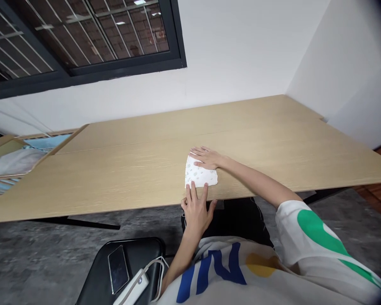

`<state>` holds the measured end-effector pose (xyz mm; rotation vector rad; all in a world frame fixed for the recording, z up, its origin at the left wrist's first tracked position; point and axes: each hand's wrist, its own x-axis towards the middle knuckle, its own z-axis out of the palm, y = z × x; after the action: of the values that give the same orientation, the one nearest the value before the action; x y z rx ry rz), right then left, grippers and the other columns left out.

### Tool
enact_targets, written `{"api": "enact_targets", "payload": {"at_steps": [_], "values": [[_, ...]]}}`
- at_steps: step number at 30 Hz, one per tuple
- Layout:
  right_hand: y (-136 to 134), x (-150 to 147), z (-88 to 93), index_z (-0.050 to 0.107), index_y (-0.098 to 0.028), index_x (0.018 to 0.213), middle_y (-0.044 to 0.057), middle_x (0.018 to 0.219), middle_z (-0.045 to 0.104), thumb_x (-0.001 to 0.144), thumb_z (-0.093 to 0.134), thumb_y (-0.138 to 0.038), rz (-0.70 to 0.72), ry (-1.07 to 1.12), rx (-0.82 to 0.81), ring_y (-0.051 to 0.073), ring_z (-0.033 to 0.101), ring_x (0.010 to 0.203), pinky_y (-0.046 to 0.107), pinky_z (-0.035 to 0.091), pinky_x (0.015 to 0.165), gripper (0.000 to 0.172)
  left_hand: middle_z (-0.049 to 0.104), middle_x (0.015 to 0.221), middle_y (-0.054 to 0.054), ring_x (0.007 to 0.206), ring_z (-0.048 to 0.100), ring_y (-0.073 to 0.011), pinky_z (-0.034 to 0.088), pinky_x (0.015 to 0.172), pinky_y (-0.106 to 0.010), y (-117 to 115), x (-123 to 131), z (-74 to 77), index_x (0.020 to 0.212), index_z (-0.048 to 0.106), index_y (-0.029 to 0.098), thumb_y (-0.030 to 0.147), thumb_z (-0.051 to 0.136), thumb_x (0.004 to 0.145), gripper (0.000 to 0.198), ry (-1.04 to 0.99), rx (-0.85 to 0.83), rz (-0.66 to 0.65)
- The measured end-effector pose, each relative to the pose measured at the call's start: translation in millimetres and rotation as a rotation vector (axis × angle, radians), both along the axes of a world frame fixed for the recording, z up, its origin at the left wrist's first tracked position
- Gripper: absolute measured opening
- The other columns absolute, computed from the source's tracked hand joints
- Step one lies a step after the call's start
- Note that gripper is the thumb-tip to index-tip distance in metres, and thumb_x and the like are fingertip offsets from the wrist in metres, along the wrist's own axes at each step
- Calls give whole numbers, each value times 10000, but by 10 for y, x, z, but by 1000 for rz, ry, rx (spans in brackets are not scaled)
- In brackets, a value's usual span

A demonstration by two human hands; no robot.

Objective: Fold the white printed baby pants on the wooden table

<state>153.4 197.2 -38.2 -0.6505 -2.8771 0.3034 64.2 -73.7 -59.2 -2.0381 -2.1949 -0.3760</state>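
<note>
While the right hand (208, 158) lies spread atop the patterned cloth (200, 174), apparently to hold it flat, the splayed left hand (197, 212) touches its near edge on the worktop (130, 169).

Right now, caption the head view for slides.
On the table, a cloth: right hand over its far edge, left hand at the near one.

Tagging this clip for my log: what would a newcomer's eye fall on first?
The white spotted cloth near the front edge of the pale table, with the right hand on its far part and the left hand at its near edge. Next, the dark-framed window at upper left, and the phone on the black chair below.
</note>
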Motion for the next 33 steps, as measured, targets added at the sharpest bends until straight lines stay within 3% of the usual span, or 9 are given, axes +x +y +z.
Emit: {"api": "enact_targets", "payload": {"at_steps": [5, 9, 11, 14, 17, 22, 25, 29, 33], "values": [[-269, 133, 138, 388, -174, 1624, 127, 1721, 293, 1076, 396, -480, -34, 108, 153, 305, 224, 1603, 519, 186, 1294, 628, 299, 1711, -180, 1555, 315, -411, 410, 1051, -599, 6, -21, -7, 1601, 424, 355, 564, 517, 1012, 632, -11, 36, -4], [-702, 380, 252, 569, -137, 1475, 211, 1542, 526, 1067, 438, -530, -4, 128, 115, 355, 511, 1400, 557, 397, 1153, 582, 448, 1635, -175, 1482, 428, -386, 401, 1041, -578, 48, -98, 18, 1551, 500, 262, 528, 506, 1025, 590, -84, 84, 7], [-932, 513, 253, 594, -132, 1446, 213, 1472, 586, 1041, 478, -590, 58, 97, 44, 345, 574, 1327, 540, 445, 1115, 623, 545, 1555, -181, 1403, 509, -372, 396, 1023, -568, 62, -141, 50, 1513, 529, 227, 520, 496, 1031, 565, -145, 115, 21], [-1236, 708, 171, 524, -145, 1529, 201, 1557, 528, 963, 590, -666, 67, 82, -11, 360, 477, 1453, 543, 381, 1199, 772, 647, 1429, -164, 1275, 589, -355, 383, 999, -559, 30, -208, 117, 1438, 573, 218, 521, 534, 1011, 524, -217, 144, 11], [-1437, 896, 43, 439, -189, 1603, 158, 1650, 425, 884, 721, -644, 54, 92, -78, 337, 355, 1549, 518, 299, 1273, 896, 691, 1334, -134, 1206, 605, -345, 375, 982, -545, -40, -322, 185, 1349, 613, 226, 539, 607, 962, 498, -258, 133, -80], [-1596, 1115, -62, 480, -276, 1575, 77, 1637, 461, 994, 638, -287, 64, 208, -171, 236, 404, 1531, 493, 331, 1271, 602, 634, 1405, -108, 1274, 559, -327, 377, 1021, -512, -28, -624, 245, 1358, 600, 267, 591, 711, 881, 586, -292, 45, -330], [-1655, 1164, 10, 578, -280, 1489, 73, 1551, 569, 1040, 549, -266, 40, 277, -264, 224, 487, 1475, 481, 411, 1223, 449, 568, 1511, -102, 1370, 507, -320, 360, 1098, -499, 42, -751, 259, 1394, 577, 280, 611, 786, 816, 698, -299, 6, -424], [-1651, 1138, 150, 639, -282, 1384, 75, 1377, 691, 1085, 463, -369, -74, 334, -379, 247, 646, 1275, 463, 531, 1073, 359, 638, 1444, -73, 1340, 551, -273, 357, 1112, -447, 127, -775, 277, 1384, 588, 303, 531, 752, 887, 571, -341, -4, -393], [-1515, 978, 210, 667, -227, 1261, 110, 1211, 724, 1094, 416, -433, -190, 474, -308, 272, 672, 1121, 449, 545, 963, 366, 756, 1121, -51, 1093, 661, -237, 384, 1015, -410, 284, -708, 293, 1122, 696, 259, 466, 554, 1025, 269, -421, 23, -234]]}}
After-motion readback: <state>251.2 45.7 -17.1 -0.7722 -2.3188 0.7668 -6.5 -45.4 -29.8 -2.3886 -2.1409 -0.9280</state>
